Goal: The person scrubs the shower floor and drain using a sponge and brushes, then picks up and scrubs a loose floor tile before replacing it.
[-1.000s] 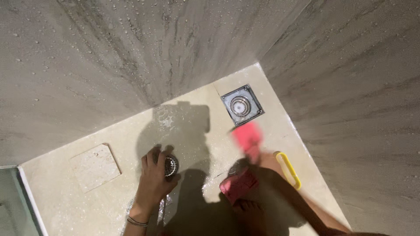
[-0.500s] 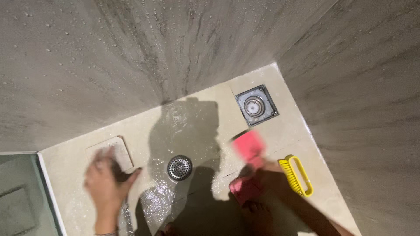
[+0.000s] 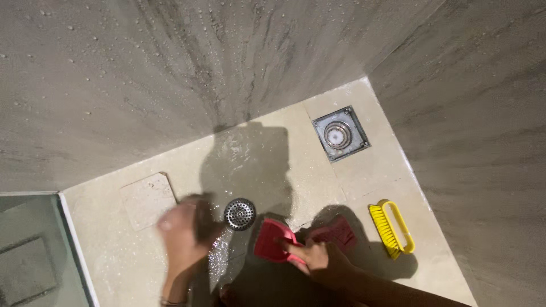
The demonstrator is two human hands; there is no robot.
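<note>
Grey, droplet-speckled walls (image 3: 170,74) meet at a corner above a wet beige shower floor (image 3: 364,182), which carries a square metal drain (image 3: 340,133) near that corner and a loose stone tile (image 3: 149,199) at the left. The right hand (image 3: 316,257) is clamped on a red scraper (image 3: 272,241) pressed to the floor beside a round drain cover (image 3: 239,214), with a second red piece (image 3: 336,233) just behind it and a yellow scrub brush (image 3: 392,228) lying to the right. The left hand (image 3: 185,230) is blurred, just left of the round drain cover, and I cannot tell how its grip stands.

Round drain cover (image 3: 239,214) on the floor (image 3: 273,165) between the hands, left hand (image 3: 185,230) just left of it, right hand (image 3: 315,257) right holding a scraper (image 3: 273,241), brush (image 3: 391,228) farther right, square drain (image 3: 341,133) in the far corner, square tile (image 3: 149,199) at left.
</note>
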